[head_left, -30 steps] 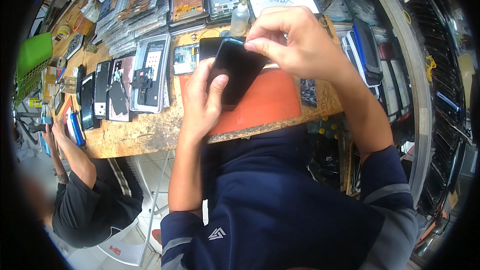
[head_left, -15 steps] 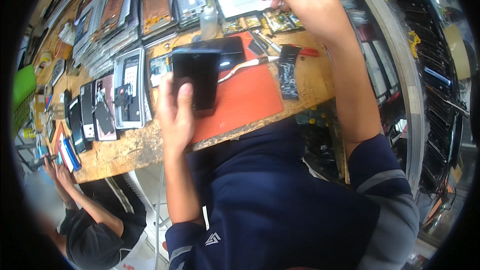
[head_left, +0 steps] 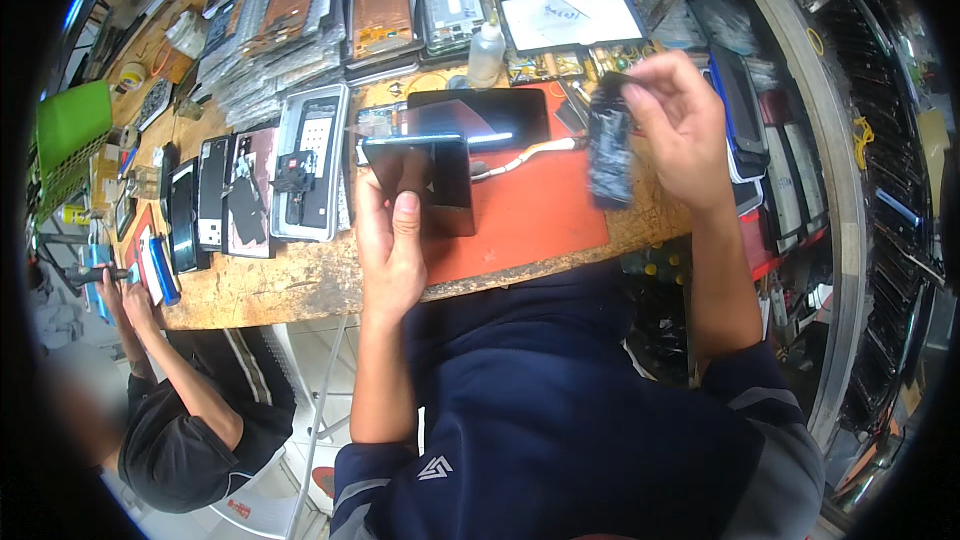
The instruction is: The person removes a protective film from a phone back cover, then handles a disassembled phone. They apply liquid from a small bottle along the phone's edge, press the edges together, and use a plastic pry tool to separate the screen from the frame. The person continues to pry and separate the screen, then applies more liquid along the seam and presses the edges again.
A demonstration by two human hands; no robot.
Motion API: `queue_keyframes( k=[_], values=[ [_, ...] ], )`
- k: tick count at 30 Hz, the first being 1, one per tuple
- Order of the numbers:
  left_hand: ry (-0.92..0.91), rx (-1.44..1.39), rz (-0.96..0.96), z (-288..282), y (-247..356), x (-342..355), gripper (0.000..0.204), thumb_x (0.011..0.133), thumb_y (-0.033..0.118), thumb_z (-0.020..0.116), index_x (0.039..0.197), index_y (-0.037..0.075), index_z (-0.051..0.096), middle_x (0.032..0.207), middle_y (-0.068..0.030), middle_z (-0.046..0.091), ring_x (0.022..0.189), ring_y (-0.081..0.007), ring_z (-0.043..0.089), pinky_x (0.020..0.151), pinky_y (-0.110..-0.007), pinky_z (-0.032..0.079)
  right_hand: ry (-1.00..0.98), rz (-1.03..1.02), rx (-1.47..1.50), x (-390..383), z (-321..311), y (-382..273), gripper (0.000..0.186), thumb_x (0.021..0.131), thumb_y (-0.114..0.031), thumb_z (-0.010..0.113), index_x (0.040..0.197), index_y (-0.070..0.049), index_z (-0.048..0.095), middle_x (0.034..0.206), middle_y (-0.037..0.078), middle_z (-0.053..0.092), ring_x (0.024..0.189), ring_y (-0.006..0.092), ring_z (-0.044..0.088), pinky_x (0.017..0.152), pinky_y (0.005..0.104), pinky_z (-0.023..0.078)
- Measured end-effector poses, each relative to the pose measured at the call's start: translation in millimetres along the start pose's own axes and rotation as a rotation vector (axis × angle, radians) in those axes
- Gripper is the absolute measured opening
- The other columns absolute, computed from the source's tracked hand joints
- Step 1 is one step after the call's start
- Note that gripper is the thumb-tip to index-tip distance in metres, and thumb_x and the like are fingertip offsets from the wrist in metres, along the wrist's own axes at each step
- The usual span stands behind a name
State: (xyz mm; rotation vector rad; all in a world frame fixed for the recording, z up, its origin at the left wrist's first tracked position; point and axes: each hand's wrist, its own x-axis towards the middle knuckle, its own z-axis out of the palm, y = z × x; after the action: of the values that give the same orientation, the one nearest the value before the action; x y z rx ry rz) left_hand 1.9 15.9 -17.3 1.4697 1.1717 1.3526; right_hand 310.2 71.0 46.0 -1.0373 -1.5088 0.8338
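Head view: left grip [head_left: 390, 255] clasped a likely slick, fragile phone [head_left: 428, 172], best edge-held, while right grip [head_left: 688, 125] pinched a black strip [head_left: 609, 155] hanging below.

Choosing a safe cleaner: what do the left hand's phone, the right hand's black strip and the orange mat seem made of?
Phone: likely glass-faced, glossy, from its mirror-like reflections. Black strip: perhaps plastic film; crinkled, shiny highlights. Orange mat: probably rubber or silicone; flat and matte.
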Motion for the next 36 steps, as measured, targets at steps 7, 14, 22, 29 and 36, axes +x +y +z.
queue_keyframes(
  k=[7, 14, 22, 29, 36],
  values=[
    [-0.005, 0.054, 0.010, 0, 2, -5, 0.042, 0.117, 0.025, 0.051, 0.148, -0.002, 0.049, 0.140, -0.0134, 0.060, 0.127, -0.0222, 0.057, 0.112, -0.038, 0.043, -0.357, -0.367, -0.335, 45, 49, -67, 0.010, 0.093, 0.004, 0.073, 0.102, 0.002, 0.075, 0.090, 0.012, 0.073, 0.084, 0.0223, 0.071, 0.077, 0.0326, 0.055],
    [-0.040, 0.005, -0.008, -1, -1, -2, 0.049, 0.117, 0.032, 0.052, 0.152, -0.002, 0.047, 0.145, -0.0159, 0.060, 0.134, -0.0238, 0.058, 0.117, -0.040, 0.042, -0.522, -0.519, -0.480, 54, 61, -90, 0.011, 0.087, 0.001, 0.077, 0.097, 0.001, 0.076, 0.087, 0.013, 0.072, 0.080, 0.0326, 0.070, 0.072, 0.0397, 0.054],
    [-0.022, -0.013, 0.094, 4, -3, 2, 0.043, 0.117, 0.025, 0.051, 0.149, -0.003, 0.048, 0.136, -0.0159, 0.058, 0.125, -0.0258, 0.057, 0.110, -0.039, 0.044, -0.636, -0.560, -0.513, 65, 76, -87, 0.009, 0.088, -0.001, 0.076, 0.096, 0.002, 0.076, 0.085, 0.014, 0.071, 0.081, 0.0347, 0.070, 0.072, 0.0401, 0.055],
    [-0.018, -0.077, 0.036, 0, -8, 4, 0.037, 0.116, 0.021, 0.051, 0.145, -0.002, 0.050, 0.133, -0.0156, 0.060, 0.124, -0.0259, 0.057, 0.110, -0.039, 0.044, -0.544, -0.265, -0.243, 64, 101, -72, 0.008, 0.091, 0.002, 0.078, 0.098, 0.004, 0.077, 0.085, 0.008, 0.071, 0.077, 0.0191, 0.071, 0.068, 0.0328, 0.054],
    [-0.121, 0.102, 0.039, -3, 3, 10, 0.032, 0.116, 0.021, 0.051, 0.140, 0.000, 0.052, 0.122, -0.0208, 0.066, 0.112, -0.0319, 0.066, 0.100, -0.042, 0.051, -0.846, -0.321, -0.412, 94, 80, -77, 0.014, 0.088, -0.006, 0.081, 0.092, 0.003, 0.072, 0.080, 0.010, 0.067, 0.068, 0.0184, 0.063, 0.061, 0.0327, 0.048]
  ],
)
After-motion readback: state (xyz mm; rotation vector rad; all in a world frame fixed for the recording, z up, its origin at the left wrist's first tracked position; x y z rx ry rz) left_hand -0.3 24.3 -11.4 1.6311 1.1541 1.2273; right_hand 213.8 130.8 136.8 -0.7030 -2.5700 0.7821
